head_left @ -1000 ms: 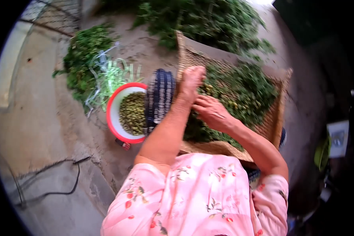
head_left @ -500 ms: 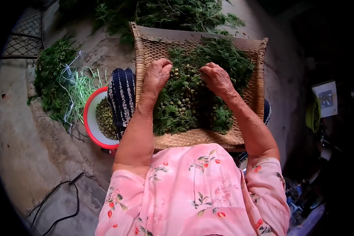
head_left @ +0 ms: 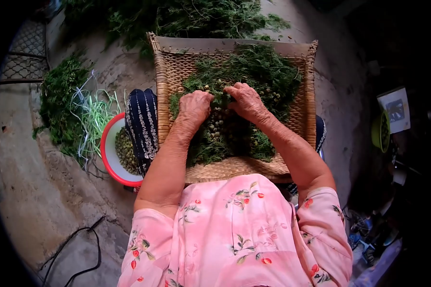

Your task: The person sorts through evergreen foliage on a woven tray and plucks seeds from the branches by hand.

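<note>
A woven wicker tray (head_left: 164, 95) rests across my lap, heaped with feathery evergreen sprigs (head_left: 268, 67) and small round greenish cones (head_left: 216, 125). Over the middle of the heap, my left hand (head_left: 196, 108) is closed, fingertips pinched together at the greenery. Close on its right, my right hand (head_left: 246, 101) bends its fingers inward in a pinch, pointing at the left. Whatever lies between the fingertips of either hand is too small or hidden to name. A bit of green shows in the narrow gap between the hands.
Left of my knee stands a red-rimmed white basin (head_left: 111, 165) holding many cones. Pale plastic strands (head_left: 96, 119) lie beside more cut greenery (head_left: 62, 103). A large branch pile (head_left: 187, 19) is beyond the tray. A black cable (head_left: 99, 248) crosses the floor; a green basin (head_left: 381, 133) is at right.
Both hands have come nearer to me and closer together over the heap. The view has shifted slightly, so the tray sits a little further left.
</note>
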`<state>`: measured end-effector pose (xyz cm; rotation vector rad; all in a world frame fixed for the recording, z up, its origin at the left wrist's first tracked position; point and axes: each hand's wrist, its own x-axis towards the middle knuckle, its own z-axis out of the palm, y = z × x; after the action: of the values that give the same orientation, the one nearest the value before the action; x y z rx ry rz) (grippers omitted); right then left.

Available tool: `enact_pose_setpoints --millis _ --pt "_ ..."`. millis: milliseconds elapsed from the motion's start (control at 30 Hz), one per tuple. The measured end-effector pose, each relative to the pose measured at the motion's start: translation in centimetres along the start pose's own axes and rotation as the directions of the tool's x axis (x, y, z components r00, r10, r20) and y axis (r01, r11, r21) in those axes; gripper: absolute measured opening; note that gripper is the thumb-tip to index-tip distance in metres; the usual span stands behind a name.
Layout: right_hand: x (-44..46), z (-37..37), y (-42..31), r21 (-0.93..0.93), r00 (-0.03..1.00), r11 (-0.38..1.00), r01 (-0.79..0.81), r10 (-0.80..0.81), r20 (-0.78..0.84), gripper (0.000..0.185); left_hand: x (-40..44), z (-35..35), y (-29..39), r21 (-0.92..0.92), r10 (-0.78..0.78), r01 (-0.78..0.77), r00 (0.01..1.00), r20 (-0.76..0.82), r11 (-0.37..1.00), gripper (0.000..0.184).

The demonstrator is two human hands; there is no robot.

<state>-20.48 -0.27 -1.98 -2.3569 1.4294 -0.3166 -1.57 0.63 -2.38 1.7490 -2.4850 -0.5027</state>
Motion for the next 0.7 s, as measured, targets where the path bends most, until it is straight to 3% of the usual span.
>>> enact_pose_setpoints --millis 67,133,200,233,333,400,467,500,600,667,700 --pt "-0.2 0.1 0.3 0.032 1.0 0.999 0.0 0.0 0.013 0.036 0.0 -0.9 -0.2 -0.249 -0.097 0.082 0.994 -0.049 0.965 0.025" --pt "-0.1 0.5 0.7 0.066 1.0 0.998 -0.001 -0.001 0.029 0.031 0.0 -1.1 -0.9 -0.276 -0.123 0.089 0.986 -0.109 0.957 0.025" --pt "0.3 0.9 1.3 0.16 0.992 0.979 -0.124 0.122 0.026 0.02 0.6 -0.5 -2.2 -0.446 -0.227 0.077 0.928 -0.294 0.892 0.025" --pt "0.2 0.5 1.3 0.204 0.992 0.971 -0.122 0.125 -0.003 0.016 0.7 -1.3 -2.0 -0.662 -0.371 0.217 0.923 -0.099 0.717 0.026" --pt "0.5 0.1 1.6 0.247 0.98 0.957 -0.152 0.178 -0.085 0.014 1.0 -0.9 -2.4 -0.731 -0.411 0.176 0.898 -0.155 0.659 0.026" --pt "1.1 0.2 2.2 0.276 0.97 0.954 -0.12 0.172 -0.172 0.011 1.2 -0.7 -2.4 -0.717 -0.389 0.124 0.895 -0.218 0.686 0.026" --pt "1.5 -0.6 1.8 0.237 0.883 0.941 -0.243 0.315 -0.347 0.012 1.5 -0.7 -2.4 -0.65 -0.47 0.211 0.845 -0.254 0.73 0.03" --pt "1.8 0.0 2.4 0.067 0.832 0.984 -0.165 0.175 -0.526 0.017 1.4 -0.6 -2.3 -0.651 -0.471 0.211 0.845 -0.254 0.729 0.03" --pt "1.8 -0.1 1.7 -0.082 0.861 0.989 -0.122 0.065 -0.504 0.022 1.3 -0.9 -1.6 -0.568 -0.492 0.222 0.784 -0.38 0.793 0.039" --pt "1.7 0.7 1.7 -0.128 0.907 0.992 -0.015 -0.04 -0.42 0.025 1.3 -0.5 -2.0 -0.233 -0.198 0.046 0.699 -0.687 0.971 0.043" --pt "1.9 1.1 1.7 -0.097 0.918 0.995 0.037 -0.072 -0.391 0.024 1.2 -0.4 -2.1 -0.276 -0.192 -0.01 0.693 -0.695 0.961 0.035"
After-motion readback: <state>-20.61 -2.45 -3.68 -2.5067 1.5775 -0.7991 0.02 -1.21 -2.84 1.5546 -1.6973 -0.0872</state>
